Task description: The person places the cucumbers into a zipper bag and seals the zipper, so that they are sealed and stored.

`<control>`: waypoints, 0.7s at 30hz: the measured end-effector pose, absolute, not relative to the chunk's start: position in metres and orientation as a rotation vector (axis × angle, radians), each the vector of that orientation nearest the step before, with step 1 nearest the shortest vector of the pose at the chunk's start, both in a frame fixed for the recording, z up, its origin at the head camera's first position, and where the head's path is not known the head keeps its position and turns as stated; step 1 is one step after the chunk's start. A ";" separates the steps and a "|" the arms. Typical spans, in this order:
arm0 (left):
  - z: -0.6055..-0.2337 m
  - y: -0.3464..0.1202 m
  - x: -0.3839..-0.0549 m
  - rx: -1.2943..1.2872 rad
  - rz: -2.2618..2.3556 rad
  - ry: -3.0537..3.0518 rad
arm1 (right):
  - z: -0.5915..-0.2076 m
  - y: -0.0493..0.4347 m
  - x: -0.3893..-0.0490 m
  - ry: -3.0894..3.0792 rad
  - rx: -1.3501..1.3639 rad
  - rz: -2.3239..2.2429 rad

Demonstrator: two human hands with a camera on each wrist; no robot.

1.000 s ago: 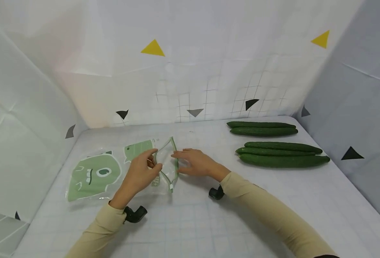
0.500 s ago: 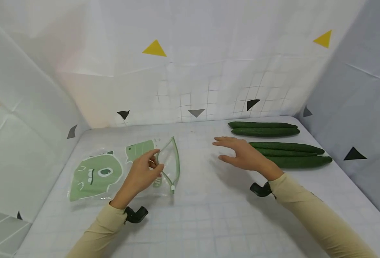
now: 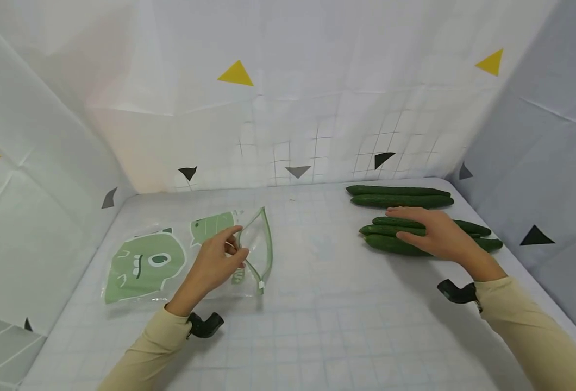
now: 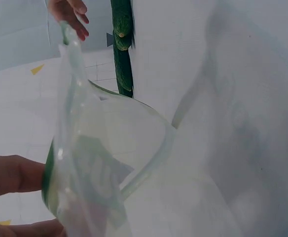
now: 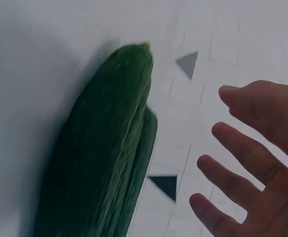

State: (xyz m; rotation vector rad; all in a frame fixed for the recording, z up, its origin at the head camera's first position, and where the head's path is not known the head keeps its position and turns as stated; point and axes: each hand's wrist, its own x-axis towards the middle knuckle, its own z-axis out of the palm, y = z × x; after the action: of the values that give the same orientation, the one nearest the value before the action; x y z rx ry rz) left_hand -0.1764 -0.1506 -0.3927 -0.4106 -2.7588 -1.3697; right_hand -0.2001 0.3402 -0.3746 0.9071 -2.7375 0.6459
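Note:
A clear zip bag (image 3: pixel 170 285) with green cartoon print lies on the left of the table, its green-edged mouth (image 3: pixel 270 244) spread apart toward the right. Fingers and thumb of my left hand (image 3: pixel 214 263) pinch the near side of that mouth; the left wrist view looks into the bag's opening (image 4: pixel 129 133). Over the front group of cucumbers (image 3: pixel 395 244) hovers my right hand (image 3: pixel 437 233), fingers spread and extended. In the right wrist view a gap shows between this hand (image 5: pixel 262 163) and the nearest cucumber (image 5: pixel 94 148). The hand covers part of the group.
Behind the front group, two more cucumbers (image 3: pixel 400 201) lie side by side near the back right corner. White sheets with triangle marks wall the table (image 3: pixel 307 326) at the back and both sides. Dark wrist cameras (image 3: pixel 456 292) project below both wrists.
My right hand has left the bag's mouth and moved right, over the front cucumbers. The left hand stays at the bag, whose mouth remains spread.

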 end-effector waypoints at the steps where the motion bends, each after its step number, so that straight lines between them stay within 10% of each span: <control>1: -0.392 -0.151 -0.177 -0.411 -1.375 -2.756 | -0.376 0.347 -0.199 -2.739 0.886 0.632; 21: -0.393 -0.152 -0.177 -0.366 -1.394 -2.762 | -0.398 0.452 -0.175 -2.846 0.585 0.547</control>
State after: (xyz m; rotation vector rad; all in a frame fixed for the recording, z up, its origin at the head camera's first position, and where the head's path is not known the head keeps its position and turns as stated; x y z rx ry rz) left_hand -0.1766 -0.1519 -0.3925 -0.3659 -2.7621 -1.3938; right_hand -0.1745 0.4525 -0.3977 0.5852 -2.8461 0.5467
